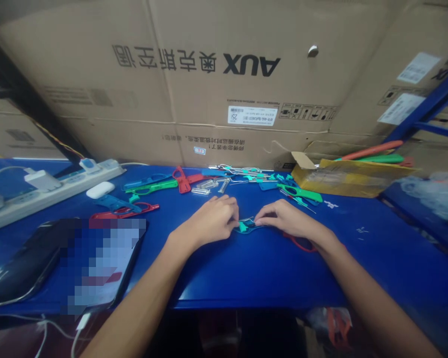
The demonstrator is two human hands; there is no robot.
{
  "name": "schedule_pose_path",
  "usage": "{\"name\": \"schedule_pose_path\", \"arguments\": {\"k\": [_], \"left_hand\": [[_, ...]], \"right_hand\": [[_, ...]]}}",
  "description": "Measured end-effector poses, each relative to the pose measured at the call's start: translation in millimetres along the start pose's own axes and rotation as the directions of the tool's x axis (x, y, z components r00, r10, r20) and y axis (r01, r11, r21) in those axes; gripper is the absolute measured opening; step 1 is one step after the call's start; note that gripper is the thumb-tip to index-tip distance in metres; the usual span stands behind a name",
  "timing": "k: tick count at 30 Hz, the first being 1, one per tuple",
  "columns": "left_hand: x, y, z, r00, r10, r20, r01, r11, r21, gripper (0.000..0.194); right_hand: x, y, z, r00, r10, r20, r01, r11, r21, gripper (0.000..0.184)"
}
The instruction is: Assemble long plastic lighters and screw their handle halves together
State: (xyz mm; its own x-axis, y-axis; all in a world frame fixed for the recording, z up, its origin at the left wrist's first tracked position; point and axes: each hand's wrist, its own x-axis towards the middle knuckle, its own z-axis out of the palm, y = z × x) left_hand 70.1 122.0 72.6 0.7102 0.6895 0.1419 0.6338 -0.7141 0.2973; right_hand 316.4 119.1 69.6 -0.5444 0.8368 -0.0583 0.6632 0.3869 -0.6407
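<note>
At the middle of the blue table, my left hand (218,219) and my right hand (280,216) hold a blue lighter casing (252,229) between them. A bright green piece (243,227) and a thin pale wire sit in that casing. My left fingers pinch its left end, partly hiding it. The thumb and fingertips of my right hand close on its other end. Under my right wrist lies a red casing (302,244), partly covered. Just beyond the hands are several small clear plastic parts (205,186) and a pile of thin metal rods with green pieces (259,176).
Red, green and blue casings (149,186) lie at the back left. A cardboard box (351,179) holding more casings stands at the back right. On the left are a phone or tablet (108,268), a white earbud case (100,190) and a power strip (70,186). Large cardboard (194,99) walls the back.
</note>
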Motion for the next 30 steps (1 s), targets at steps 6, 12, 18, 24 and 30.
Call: {"name": "schedule_pose_path", "arguments": {"k": [6, 12, 18, 24, 30], "left_hand": [[-4, 2, -3.2, 1.0, -0.015, 0.003, 0.015, 1.0, -0.012, 0.005], [-4, 0, -6.3, 0.999, -0.046, -0.011, 0.046, 0.999, 0.002, 0.006], [0, 3, 3.6, 1.0, -0.017, -0.019, 0.017, 1.0, 0.015, 0.006], [2, 6, 8.6, 1.0, -0.024, 0.002, 0.024, 0.997, 0.08, 0.011], [6, 10, 4.0, 1.0, -0.016, 0.021, 0.013, 0.989, 0.147, 0.016]], "right_hand": [[0, 2, 0, 1.0, -0.014, 0.001, 0.014, 1.0, -0.001, 0.022], [-1, 0, 1, 1.0, -0.027, -0.009, 0.027, 1.0, -0.005, 0.022], [-2, -1, 2, 1.0, 0.012, -0.006, -0.012, 1.0, -0.006, 0.024], [-2, -2, 1, 1.0, -0.023, -0.016, 0.023, 1.0, -0.002, 0.023], [-2, -3, 1, 1.0, -0.005, 0.005, 0.005, 1.0, -0.005, 0.025]]}}
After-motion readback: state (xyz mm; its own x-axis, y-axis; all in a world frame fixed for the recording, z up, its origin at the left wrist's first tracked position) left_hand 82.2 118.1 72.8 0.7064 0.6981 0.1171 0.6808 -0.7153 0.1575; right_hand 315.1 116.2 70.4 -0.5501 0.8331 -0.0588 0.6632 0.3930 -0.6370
